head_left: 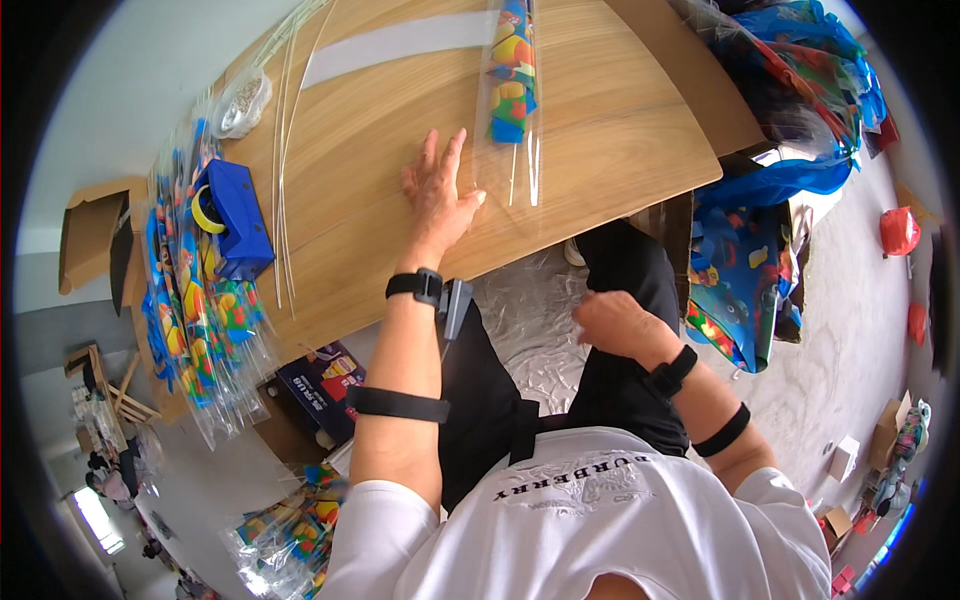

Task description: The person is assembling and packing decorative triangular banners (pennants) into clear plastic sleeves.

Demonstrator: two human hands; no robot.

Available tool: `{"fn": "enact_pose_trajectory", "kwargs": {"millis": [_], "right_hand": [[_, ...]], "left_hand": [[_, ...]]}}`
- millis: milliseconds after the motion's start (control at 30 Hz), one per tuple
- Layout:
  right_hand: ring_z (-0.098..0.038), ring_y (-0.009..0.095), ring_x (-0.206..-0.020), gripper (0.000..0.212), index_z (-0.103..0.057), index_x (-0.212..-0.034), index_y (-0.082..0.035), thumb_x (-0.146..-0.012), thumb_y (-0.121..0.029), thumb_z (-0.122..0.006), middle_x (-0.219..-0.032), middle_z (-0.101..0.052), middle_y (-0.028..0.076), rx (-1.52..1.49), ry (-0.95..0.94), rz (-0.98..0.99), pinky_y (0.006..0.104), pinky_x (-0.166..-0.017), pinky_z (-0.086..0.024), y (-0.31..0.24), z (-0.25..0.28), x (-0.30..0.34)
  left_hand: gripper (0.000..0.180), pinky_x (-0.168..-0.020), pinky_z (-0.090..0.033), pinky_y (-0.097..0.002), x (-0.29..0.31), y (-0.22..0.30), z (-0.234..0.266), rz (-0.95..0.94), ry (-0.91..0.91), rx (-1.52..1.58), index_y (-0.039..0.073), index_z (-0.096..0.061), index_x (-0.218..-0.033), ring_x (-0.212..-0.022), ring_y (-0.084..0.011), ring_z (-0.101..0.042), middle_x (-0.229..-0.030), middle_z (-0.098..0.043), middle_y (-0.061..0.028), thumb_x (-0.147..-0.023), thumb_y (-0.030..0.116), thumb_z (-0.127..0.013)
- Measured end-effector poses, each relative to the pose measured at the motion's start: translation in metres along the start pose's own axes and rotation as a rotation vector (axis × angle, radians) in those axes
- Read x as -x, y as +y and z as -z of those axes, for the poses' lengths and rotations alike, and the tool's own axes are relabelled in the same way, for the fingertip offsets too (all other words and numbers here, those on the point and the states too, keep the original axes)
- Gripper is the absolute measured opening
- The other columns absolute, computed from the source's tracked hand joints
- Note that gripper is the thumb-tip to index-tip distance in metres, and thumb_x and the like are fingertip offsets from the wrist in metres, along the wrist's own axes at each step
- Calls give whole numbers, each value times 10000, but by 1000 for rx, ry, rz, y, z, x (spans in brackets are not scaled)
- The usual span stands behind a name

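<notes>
My left hand (440, 198) is open over the wooden table (610, 130), its fingers spread. Its thumb reaches the edge of a long clear plastic sleeve (483, 150). In the sleeve lies a narrow folded bundle (512, 80) of blue, yellow, red and green printed material, with thin white rods (533, 170) below it. Above my right thigh, off the table, is my right hand (625, 326), its fingers curled inward. Whatever it may hold is hidden.
A blue tape dispenser (237, 220) stands at the table's left, near thin rods (283, 170), a white strip (400, 45) and a small clear bag (243, 103). Packed colourful bundles (190, 290) hang over the left edge. An open carton (735, 270) with bright printed material stands right.
</notes>
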State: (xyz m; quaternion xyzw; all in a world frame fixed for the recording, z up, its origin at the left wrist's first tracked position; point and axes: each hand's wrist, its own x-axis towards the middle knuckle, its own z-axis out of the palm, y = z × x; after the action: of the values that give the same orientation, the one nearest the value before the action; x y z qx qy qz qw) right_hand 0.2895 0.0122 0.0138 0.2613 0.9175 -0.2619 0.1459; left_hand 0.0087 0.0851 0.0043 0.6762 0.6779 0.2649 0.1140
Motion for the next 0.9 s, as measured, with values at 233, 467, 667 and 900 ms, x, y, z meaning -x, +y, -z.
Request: {"fn": "enact_pose_trajectory", "kwargs": {"millis": [233,467,667,900], "right_hand": [[-622,354,-712,136,-537,-778,-40,-708,-97,-638,-732,-594,143,-177,749,-348,446,-613,-497,4,24,-29],[-570,353,-992,312,-529,-990,-19,-696,-34,-630,-1081,-578,177,-230,943,-382,431,-807,-474,-1,25,-29],[-496,321,-1135,655,-561,-1258,-103,-627,18,-684,-1232,-547,120,1,1061,-174,449,-978,-403,2,37,-36],[-450,356,-1212,645,-598,-1246,-187,-627,-30,-691,-1385,-438,123,-159,1154,-312,468,-986,-371,22,21,-36]], "left_hand": [[908,-1150,-134,-536,57,40,13,-215,-235,-142,108,-368,-1449,-1423,-304,-247,-1535,-301,-78,-706,455,-759],[787,-1112,-245,-522,74,52,6,-248,-111,-202,82,-478,-1357,-1359,-286,-349,-1446,-427,-69,-655,204,-814],[624,-1075,-313,-471,63,64,-10,-353,-32,-141,54,-561,-1247,-1277,-297,-435,-1347,-505,-104,-675,156,-786],[555,-1036,-339,-464,59,66,-11,-354,8,35,79,-594,-1205,-1199,-321,-472,-1280,-531,-107,-677,101,-760]]}}
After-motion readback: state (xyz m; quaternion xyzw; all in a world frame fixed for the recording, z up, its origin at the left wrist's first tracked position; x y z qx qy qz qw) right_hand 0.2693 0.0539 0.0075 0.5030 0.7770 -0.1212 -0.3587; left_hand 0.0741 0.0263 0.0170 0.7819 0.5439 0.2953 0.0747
